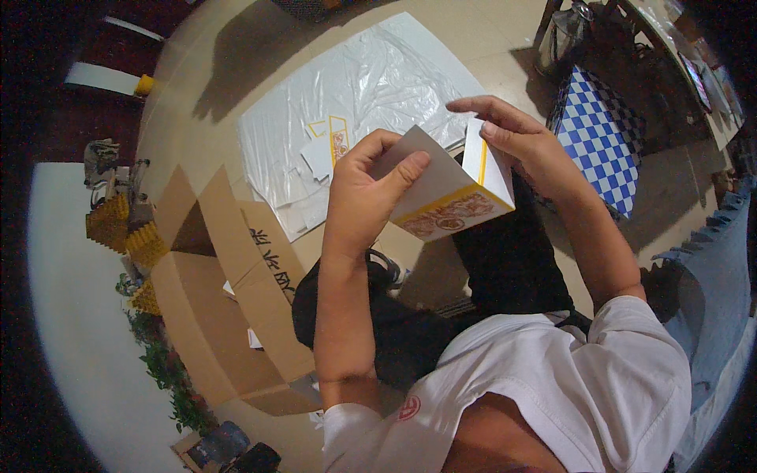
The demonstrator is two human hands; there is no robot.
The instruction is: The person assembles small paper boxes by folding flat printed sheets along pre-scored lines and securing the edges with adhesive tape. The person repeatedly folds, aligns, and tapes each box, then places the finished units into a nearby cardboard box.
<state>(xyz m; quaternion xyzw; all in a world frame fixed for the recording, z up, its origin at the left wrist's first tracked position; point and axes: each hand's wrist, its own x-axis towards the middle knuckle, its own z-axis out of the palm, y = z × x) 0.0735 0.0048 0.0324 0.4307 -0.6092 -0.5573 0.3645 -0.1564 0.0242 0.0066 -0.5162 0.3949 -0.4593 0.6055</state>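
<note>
Up in front of my lap is a partly folded white paper box (453,206) with a yellow band and brown-red printing. My left hand (364,185) grips one broad white panel, its thumb lying across the face and the fingers behind it. At the box's other end my right hand (527,143) pinches a narrow side flap with the thumb, while the index finger stretches past it to the left. Some right-hand fingers are hidden behind the box. Beyond it, flat white and yellow-edged cardboard blanks (319,156) lie on a white board (386,71) covered in clear plastic.
An open brown cardboard box (229,331) with dark handwriting stands left of my legs, a few white pieces inside. To the right is a blue-and-white checkered item (595,142). Green plants (162,351) line the left wall, and blue fabric (710,284) hangs at far right.
</note>
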